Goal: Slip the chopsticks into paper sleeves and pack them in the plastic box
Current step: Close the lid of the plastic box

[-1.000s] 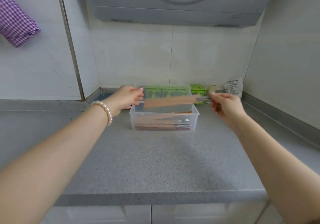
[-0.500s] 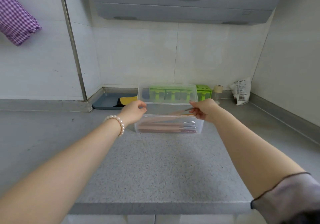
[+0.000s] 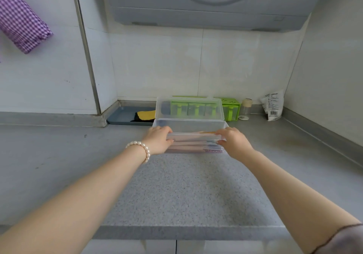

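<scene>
A clear plastic box [image 3: 189, 121] stands on the grey counter with its hinged lid [image 3: 189, 101] raised at the back. Several chopsticks in brown paper sleeves [image 3: 191, 145] lie flat inside, metal tips showing at the right end. My left hand [image 3: 158, 142], with a pearl bracelet at the wrist, grips the box's front left corner, fingers over the rim. At the front right corner, my right hand [image 3: 233, 141] holds the box the same way. No loose chopstick or sleeve shows outside the box.
Behind the box stand a green seasoning rack [image 3: 229, 108], a small jar [image 3: 245, 109] and a white packet [image 3: 273, 105]. A blue tray [image 3: 122, 116] with a yellow sponge lies back left. A range hood [image 3: 206, 4] hangs overhead. The counter's front edge [image 3: 186, 232] is near me.
One second ago both hands held a sleeved pair of chopsticks above the box. They lowered it inside, let go, and now grip the box's front corners.
</scene>
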A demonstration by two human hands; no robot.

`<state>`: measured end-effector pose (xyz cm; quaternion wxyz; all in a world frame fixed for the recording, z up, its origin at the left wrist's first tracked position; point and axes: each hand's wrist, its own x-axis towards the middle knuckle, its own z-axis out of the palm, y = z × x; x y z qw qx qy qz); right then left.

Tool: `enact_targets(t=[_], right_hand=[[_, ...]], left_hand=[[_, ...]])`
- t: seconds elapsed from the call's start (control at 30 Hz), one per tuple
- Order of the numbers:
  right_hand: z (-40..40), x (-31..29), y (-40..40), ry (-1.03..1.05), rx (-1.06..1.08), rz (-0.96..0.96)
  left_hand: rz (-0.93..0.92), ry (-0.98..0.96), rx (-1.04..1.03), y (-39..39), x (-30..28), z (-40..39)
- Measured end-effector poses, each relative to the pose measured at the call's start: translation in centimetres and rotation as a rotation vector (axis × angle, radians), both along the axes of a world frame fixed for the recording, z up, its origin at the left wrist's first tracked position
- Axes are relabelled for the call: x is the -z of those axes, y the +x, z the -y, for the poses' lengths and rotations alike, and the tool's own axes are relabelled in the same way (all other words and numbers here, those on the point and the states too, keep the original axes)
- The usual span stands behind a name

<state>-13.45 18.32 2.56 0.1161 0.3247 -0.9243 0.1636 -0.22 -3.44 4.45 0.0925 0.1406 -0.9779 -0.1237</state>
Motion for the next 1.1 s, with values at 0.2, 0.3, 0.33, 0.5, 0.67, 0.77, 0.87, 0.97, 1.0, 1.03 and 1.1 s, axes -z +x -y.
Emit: enact_targets(t=[0.2,0.3,0.33,0.5,0.67,0.77,0.87,0.97,1.0,1.03,1.1], right_hand=[[-1.6,-0.1,2.8,-0.117,-0.127,-0.028],[-3.1,-0.2,4.7,-0.035,-0.164,-0.133],[-3.6,-0.5,5.3,-0.014,-0.169,-0.168],[-3.2,-4.2,5.9,-0.433,0.000,0.036],[0.7,-6.7,4.1,-0.676,0.281,0.530],[2.4,-5.9,4.1,-0.719,0.304,0.664],[2.8,-4.8,3.8,-0.861,0.299,0.676],[2.0,-4.1,2.8,-1.081,0.293,0.814],[1.6,-3.9,2.6,-1.156,0.289,0.867],[1.3,-3.9,2.6,-1.217,0.275,0.896],[0.9,-4.0,2.7,-1.244,0.224,0.909]], left_hand=[[0.052,-0.003,0.038,4.1,-0.7,0.2],[0.053,0.010,0.025,6.6,-0.8,-0.1],[0.028,0.009,0.015,7.2,-0.8,-0.3],[-0.323,0.043,-0.109,6.6,-2.3,0.2],[-0.325,0.720,-0.305,2.5,-4.2,0.3],[-0.269,0.898,-0.311,1.4,-3.6,-0.6],[-0.323,0.997,-0.337,1.4,-3.1,-0.2],[-0.408,1.184,-0.383,1.6,-2.5,0.8],[-0.440,1.234,-0.387,1.6,-2.2,1.1],[-0.472,1.281,-0.389,1.6,-2.1,1.4],[-0.510,1.352,-0.376,1.7,-2.3,1.5]])
